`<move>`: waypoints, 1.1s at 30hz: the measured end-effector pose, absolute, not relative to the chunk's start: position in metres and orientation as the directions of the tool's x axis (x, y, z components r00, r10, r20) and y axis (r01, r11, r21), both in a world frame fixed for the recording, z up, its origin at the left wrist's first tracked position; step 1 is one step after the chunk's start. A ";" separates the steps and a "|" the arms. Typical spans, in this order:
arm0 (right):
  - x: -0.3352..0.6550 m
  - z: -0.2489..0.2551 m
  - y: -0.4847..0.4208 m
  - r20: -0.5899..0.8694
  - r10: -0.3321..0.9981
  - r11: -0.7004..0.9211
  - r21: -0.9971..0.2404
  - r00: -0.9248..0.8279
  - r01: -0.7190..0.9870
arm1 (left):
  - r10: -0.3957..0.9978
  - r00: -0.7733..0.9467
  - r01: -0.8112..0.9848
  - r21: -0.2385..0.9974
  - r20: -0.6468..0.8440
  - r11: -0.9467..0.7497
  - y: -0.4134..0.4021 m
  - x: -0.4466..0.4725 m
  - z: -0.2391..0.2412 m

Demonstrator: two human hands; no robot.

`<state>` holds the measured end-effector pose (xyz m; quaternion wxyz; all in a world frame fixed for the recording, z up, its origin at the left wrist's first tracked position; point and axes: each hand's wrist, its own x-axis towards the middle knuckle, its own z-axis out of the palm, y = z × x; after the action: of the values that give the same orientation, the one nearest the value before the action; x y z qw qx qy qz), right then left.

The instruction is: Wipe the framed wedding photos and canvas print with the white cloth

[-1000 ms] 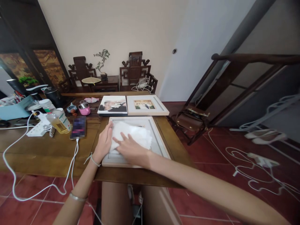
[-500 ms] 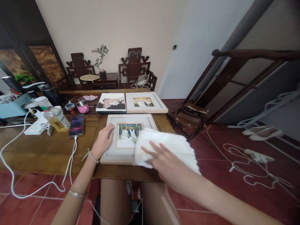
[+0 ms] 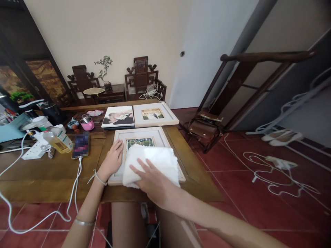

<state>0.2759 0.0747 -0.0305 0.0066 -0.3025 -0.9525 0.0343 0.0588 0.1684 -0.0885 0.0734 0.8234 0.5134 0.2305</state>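
A white picture frame (image 3: pixel 160 136) with a photo lies flat on the wooden table (image 3: pixel 51 168) in front of me. My left hand (image 3: pixel 113 159) rests flat on the frame's left edge, fingers apart. My right hand (image 3: pixel 152 181) presses a folded white cloth (image 3: pixel 152 159) down on the frame's lower half, covering most of the photo. Only the top strip of the photo shows above the cloth.
Two more framed photos (image 3: pixel 155 114) (image 3: pixel 118 117) lie further back. A phone (image 3: pixel 80 145) on a white cable, an oil bottle (image 3: pixel 57 141), a power strip (image 3: pixel 33 150) and a pink pot (image 3: pixel 87 123) sit to the left. A dark wooden rack (image 3: pixel 209 127) stands right of the table.
My right hand swept the cloth off the frame's right edge, then brought it back over the lower half of the frame. My left hand stayed on the frame's left side.
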 end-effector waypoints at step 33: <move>0.360 -0.047 0.158 0.191 0.722 0.653 0.127 -0.665 0.746 | 0.873 0.385 0.779 0.403 0.299 -0.481 0.173 0.054 -0.086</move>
<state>0.3599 0.1583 -0.0474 0.0616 -0.4048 -0.9071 -0.0976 0.0541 0.1729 -0.0860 0.0985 0.8263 0.4998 0.2404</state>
